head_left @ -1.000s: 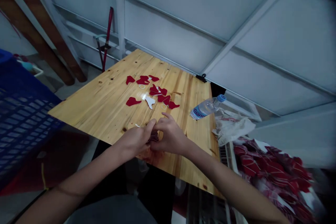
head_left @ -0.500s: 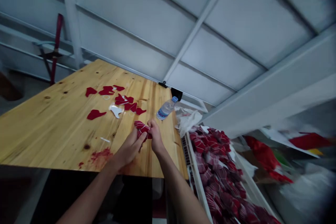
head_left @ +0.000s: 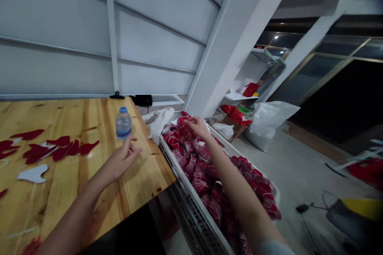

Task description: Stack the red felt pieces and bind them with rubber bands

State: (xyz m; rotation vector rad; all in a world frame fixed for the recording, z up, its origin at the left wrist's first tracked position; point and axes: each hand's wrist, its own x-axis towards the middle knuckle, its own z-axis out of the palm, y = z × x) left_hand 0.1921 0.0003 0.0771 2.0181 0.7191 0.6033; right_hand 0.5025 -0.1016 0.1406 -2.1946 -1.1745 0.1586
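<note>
My left hand (head_left: pixel 124 157) is over the right part of the wooden table (head_left: pixel 140 183), just in front of a water bottle (head_left: pixel 123 125). Its fingers are loosely bent and apart, with nothing in them. Over the far end of a long white crate (head_left: pixel 191 207), my right hand (head_left: pixel 196 125) has its fingers bent around the edge of a red fabric piece (head_left: pixel 182 120). Part of that piece is hidden by the fingers. Below lies a heap of red, white-striped fabric pieces (head_left: pixel 199 185) filling the crate.
Flat red cut-outs (head_left: pixel 61 149) and a white cut-out (head_left: pixel 33 173) lie on the table's left. A white plastic bag (head_left: pixel 160 121) lies between table and crate. Beyond the crate stand a white pillar (head_left: pixel 221 55) and a large translucent bag (head_left: pixel 271 117).
The view has turned right. Both hands held a red striped piece over the table; now they are apart, the right with red fabric over the crate and the left empty.
</note>
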